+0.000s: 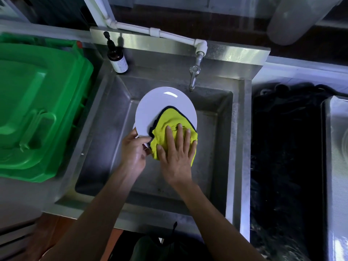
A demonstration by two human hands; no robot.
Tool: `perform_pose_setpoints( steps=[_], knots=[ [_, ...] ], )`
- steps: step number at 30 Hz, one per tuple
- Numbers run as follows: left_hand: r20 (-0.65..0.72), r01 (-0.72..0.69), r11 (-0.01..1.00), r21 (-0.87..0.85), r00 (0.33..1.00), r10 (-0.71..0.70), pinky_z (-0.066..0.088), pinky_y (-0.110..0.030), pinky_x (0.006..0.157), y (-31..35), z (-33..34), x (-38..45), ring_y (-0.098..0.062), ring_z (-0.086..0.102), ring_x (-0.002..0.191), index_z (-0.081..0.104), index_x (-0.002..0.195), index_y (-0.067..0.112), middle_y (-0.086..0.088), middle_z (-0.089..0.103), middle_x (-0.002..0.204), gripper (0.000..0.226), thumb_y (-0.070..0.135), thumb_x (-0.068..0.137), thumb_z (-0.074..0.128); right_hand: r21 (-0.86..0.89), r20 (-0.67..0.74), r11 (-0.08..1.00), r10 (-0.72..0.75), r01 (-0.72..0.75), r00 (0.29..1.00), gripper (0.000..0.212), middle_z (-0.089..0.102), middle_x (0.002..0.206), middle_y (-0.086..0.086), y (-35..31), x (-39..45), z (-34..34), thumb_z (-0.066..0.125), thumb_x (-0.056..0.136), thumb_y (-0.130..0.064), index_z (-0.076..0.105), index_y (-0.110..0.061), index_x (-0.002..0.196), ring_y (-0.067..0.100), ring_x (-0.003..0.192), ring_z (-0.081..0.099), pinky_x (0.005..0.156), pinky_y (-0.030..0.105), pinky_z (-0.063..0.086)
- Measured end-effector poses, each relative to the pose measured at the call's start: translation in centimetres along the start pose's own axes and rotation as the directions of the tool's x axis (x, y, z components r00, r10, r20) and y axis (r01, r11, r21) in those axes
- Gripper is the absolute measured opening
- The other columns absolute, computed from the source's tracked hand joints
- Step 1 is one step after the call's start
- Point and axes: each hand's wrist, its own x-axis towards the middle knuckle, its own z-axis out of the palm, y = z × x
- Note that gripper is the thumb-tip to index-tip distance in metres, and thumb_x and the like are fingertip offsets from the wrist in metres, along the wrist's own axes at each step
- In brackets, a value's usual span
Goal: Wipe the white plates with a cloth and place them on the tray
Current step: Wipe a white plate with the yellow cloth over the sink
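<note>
Head | L hand grips plate rim | R hand flat, pressing cloth on plate

Glossy white plate, fuzzy yellow cloth, dull scuffed steel sink, shiny green plastic bin

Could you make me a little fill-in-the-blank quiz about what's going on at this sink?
1. The right hand presses a ____ cloth flat onto the white plate.
2. The left hand grips the plate's ____.
3. Left of the sink stands a ____ bin.

Missing words: yellow; rim; green
</note>
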Motion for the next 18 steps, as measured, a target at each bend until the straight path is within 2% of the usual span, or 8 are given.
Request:
perform_pose_setpoints(
  steps=[3, 4, 6, 9, 11, 13, 16, 18],
  knots=[
    [0.025, 0.023, 1.0, -0.007, 0.999, -0.023, 0.053, -0.058, 0.088, 0.2, -0.4, 0.0, -0.039, 0.066, 0.098, 0.062, 0.125, -0.008, -0.033, 0.064, 0.122, 0.045, -0.014, 0.08, 0.055, 0.029, -0.015, 0.995, 0.099, -0.099, 0.995, 0.064, -0.011, 0.168, 0.002, 1.3, 1.0, -0.2, 0.034, 0.104, -0.053, 0.009, -0.034, 0.16, 0.028, 0.153, -0.022, 0.122, 0.053, -0.013],
    [0.03, 0.029, 1.0, -0.002, 0.999, -0.029, 0.052, -0.061, 0.092, 0.2, -0.5, 0.0, -0.04, 0.066, 0.101, 0.061, 0.125, -0.008, -0.032, 0.063, 0.126, 0.047, -0.011, 0.078, 0.058, 0.059, -0.021, 0.992, 0.117, -0.116, 0.993, 0.066, -0.01, 0.169, 0.003, 1.8, 1.4, -0.4, 0.038, 0.104, -0.052, 0.01, -0.033, 0.16, 0.029, 0.153, -0.02, 0.122, 0.053, -0.011],
    [0.042, 0.038, 0.999, 0.03, 0.998, -0.039, 0.053, -0.058, 0.091, 0.3, -0.7, 0.0, -0.04, 0.066, 0.103, 0.06, 0.125, -0.008, -0.031, 0.063, 0.128, 0.049, -0.008, 0.076, 0.061, 0.105, -0.049, 0.988, 0.121, -0.116, 0.991, 0.067, -0.007, 0.169, 0.006, 2.5, 2.3, -1.1, 0.044, 0.103, -0.047, 0.015, -0.028, 0.16, 0.033, 0.154, -0.014, 0.124, 0.052, -0.004],
    [0.054, 0.029, 0.997, 0.076, 0.998, -0.033, 0.059, -0.047, 0.079, 0.2, -1.0, 0.1, -0.039, 0.067, 0.101, 0.062, 0.123, -0.007, -0.028, 0.066, 0.122, 0.04, -0.014, 0.083, 0.055, 0.204, -0.072, 0.975, 0.104, -0.087, 0.992, 0.072, -0.002, 0.168, 0.012, 3.4, 3.4, -2.1, 0.054, 0.102, -0.036, 0.016, -0.018, 0.16, 0.036, 0.154, -0.001, 0.125, 0.049, 0.005],
    [0.07, 0.014, 0.993, 0.118, 0.997, -0.022, 0.062, -0.045, 0.074, 0.4, -1.5, 0.4, -0.037, 0.069, 0.098, 0.066, 0.117, -0.002, -0.021, 0.071, 0.115, 0.04, -0.009, 0.078, 0.061, 0.34, -0.039, 0.935, 0.123, -0.102, 0.992, 0.076, 0.0, 0.168, 0.009, 4.0, 3.9, -2.8, 0.057, 0.101, -0.029, 0.01, -0.021, 0.161, 0.031, 0.154, 0.006, 0.124, 0.049, 0.015],
    [0.098, -0.005, 0.981, 0.192, 0.995, -0.014, 0.061, -0.048, 0.076, 0.7, -2.1, 0.7, -0.032, 0.072, 0.094, 0.07, 0.113, 0.003, -0.016, 0.074, 0.111, 0.044, 0.0, 0.07, 0.064, 0.433, -0.002, 0.892, 0.142, -0.127, 0.99, 0.078, 0.009, 0.167, 0.003, 4.7, 4.6, -3.5, 0.057, 0.1, -0.025, 0.008, -0.025, 0.161, 0.025, 0.151, 0.017, 0.121, 0.045, 0.025],
    [0.151, -0.046, 0.953, 0.301, 0.988, 0.0, 0.062, -0.043, 0.07, 1.4, -2.9, 1.4, -0.027, 0.074, 0.087, 0.074, 0.107, 0.011, -0.009, 0.077, 0.102, 0.042, 0.005, 0.067, 0.065, 0.491, 0.063, 0.853, 0.168, -0.177, 0.984, 0.078, 0.028, 0.158, -0.003, 5.5, 5.6, -4.6, 0.062, 0.096, -0.024, 0.015, -0.03, 0.159, 0.017, 0.139, 0.035, 0.106, 0.029, 0.033],
    [0.183, -0.065, 0.931, 0.359, 0.983, -0.001, 0.061, -0.04, 0.067, 1.9, -3.2, 1.8, -0.028, 0.074, 0.085, 0.076, 0.102, 0.013, -0.009, 0.077, 0.098, 0.038, 0.004, 0.066, 0.066, 0.498, 0.078, 0.847, 0.167, -0.183, 0.983, 0.077, 0.039, 0.151, -0.004, 5.9, 6.3, -5.3, 0.066, 0.091, -0.023, 0.024, -0.033, 0.155, 0.015, 0.132, 0.042, 0.101, 0.027, 0.034]
  ],
)
